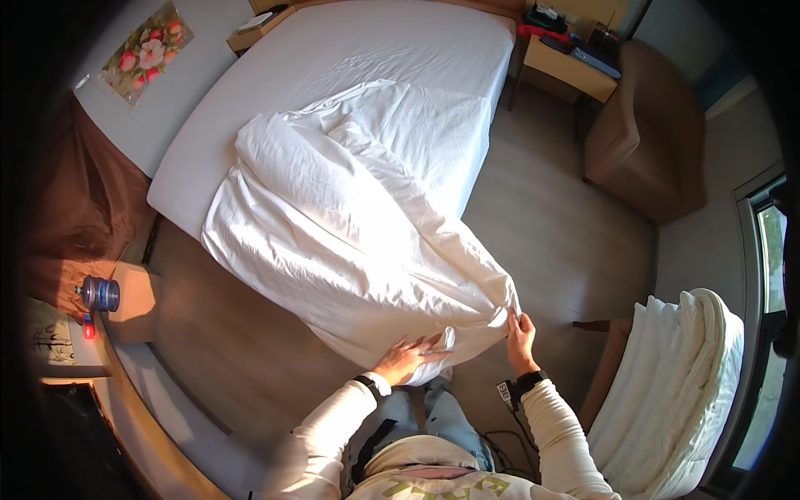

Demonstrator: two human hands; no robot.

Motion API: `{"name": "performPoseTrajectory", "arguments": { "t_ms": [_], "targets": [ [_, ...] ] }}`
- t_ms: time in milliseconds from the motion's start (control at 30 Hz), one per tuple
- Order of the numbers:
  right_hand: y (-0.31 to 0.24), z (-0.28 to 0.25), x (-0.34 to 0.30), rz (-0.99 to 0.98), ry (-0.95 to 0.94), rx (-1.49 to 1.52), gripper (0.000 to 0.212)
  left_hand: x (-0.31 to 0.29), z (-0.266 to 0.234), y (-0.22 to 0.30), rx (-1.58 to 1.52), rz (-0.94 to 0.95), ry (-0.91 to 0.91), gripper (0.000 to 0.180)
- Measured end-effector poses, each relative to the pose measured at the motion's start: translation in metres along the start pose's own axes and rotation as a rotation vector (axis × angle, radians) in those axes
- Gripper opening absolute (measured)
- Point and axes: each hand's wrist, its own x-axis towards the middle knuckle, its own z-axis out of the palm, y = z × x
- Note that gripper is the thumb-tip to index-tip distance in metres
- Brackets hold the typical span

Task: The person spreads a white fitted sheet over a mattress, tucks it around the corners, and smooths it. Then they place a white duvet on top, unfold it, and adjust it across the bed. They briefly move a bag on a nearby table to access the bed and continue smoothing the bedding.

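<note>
A rumpled white duvet cover (pixel 333 208) lies across the foot half of the bed (pixel 375 42), its near end drawn off the mattress toward me. My right hand (pixel 521 342) pinches this cover at its near right corner, where creases gather. To its left, my left hand (pixel 406 358) rests against the near edge with fingers stretched out and apart. A small fold of cloth stands up by those fingertips. Between my hands the fabric sags in front of my legs. The underside of the cover is hidden.
A folded white quilt (pixel 679 375) is draped over a chair at right, near a window (pixel 771 250). Cables and a power strip (pixel 505 393) lie by my right leg. Beyond are a brown armchair (pixel 646 142) and a desk (pixel 571 71). A water jug (pixel 102 293) is at left.
</note>
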Motion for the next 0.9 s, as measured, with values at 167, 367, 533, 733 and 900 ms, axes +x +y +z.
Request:
{"name": "performPoseTrajectory", "arguments": {
  "t_ms": [167, 367, 533, 733, 900],
  "targets": [
    [-0.030, 0.026, 0.005, -0.211, -0.024, 0.041, 0.019, 0.002, -0.005, 0.002, -0.062, -0.213, 0.056, 0.065],
    [0.017, -0.019, 0.028, -0.082, 0.083, -0.226, 0.015, -0.003, 0.020, -0.002, -0.142, -0.152, -0.060, 0.071],
    [0.092, -0.028, 0.067, 0.150, 0.212, -0.641, 0.021, 0.003, 0.018, -0.019, -0.424, -0.424, -0.275, 0.048],
    [0.028, 0.128, 0.150, -0.056, -0.055, -0.574, 0.031, -0.039, -0.049, -0.140, -0.371, -0.686, 0.053, 0.035],
    [-0.041, 0.332, 0.198, -0.093, -0.263, -0.572, 0.053, -0.131, -0.110, -0.330, -0.157, -1.020, 0.362, 0.041]
  ]
}}
